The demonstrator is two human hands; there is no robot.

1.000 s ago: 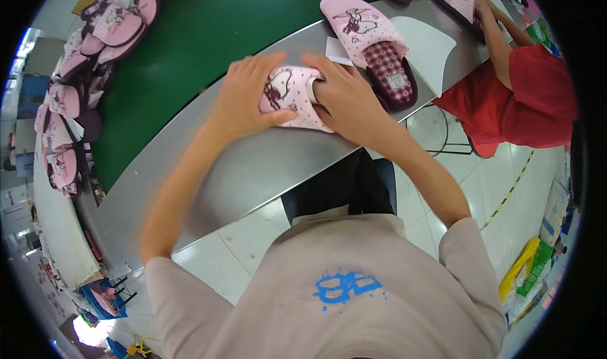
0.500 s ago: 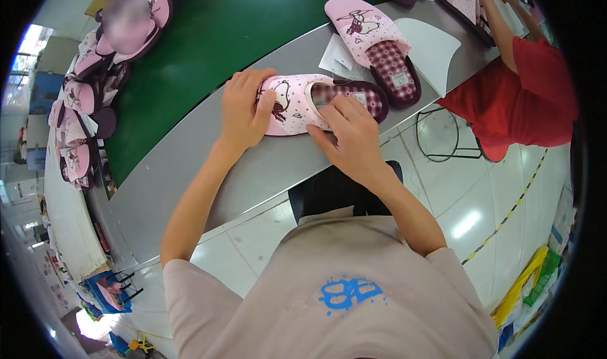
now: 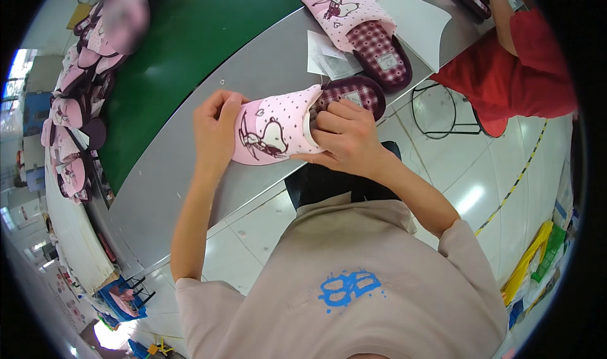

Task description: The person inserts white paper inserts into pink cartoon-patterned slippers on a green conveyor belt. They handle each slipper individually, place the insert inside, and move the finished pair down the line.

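A pink slipper (image 3: 269,128) with a printed cartoon dog, small dots and a checked maroon insole lies crosswise in front of me, its toe to the left. My left hand (image 3: 216,128) is closed round the toe end, its fingertips hidden behind it. At the foot opening, my right hand (image 3: 348,134) grips the rim of the upper, with curled fingers partly inside and the thumb below. Just beyond, a matching slipper (image 3: 344,11) rests sole down, its heel close to the heel of the held one. White paper tags (image 3: 329,59) lie between the two.
A green conveyor belt (image 3: 190,43) runs beyond the grey metal table edge (image 3: 164,182). More pink slippers (image 3: 69,112) are piled at the left. A white curved sheet (image 3: 414,27) lies at the back right. A co-worker in red (image 3: 512,74) is at the right, near a stool (image 3: 433,112).
The held slipper's toe has swung nearer to me and its upper has turned more into view. My left hand has moved left with the toe; my right hand has shifted to the opening's near rim.
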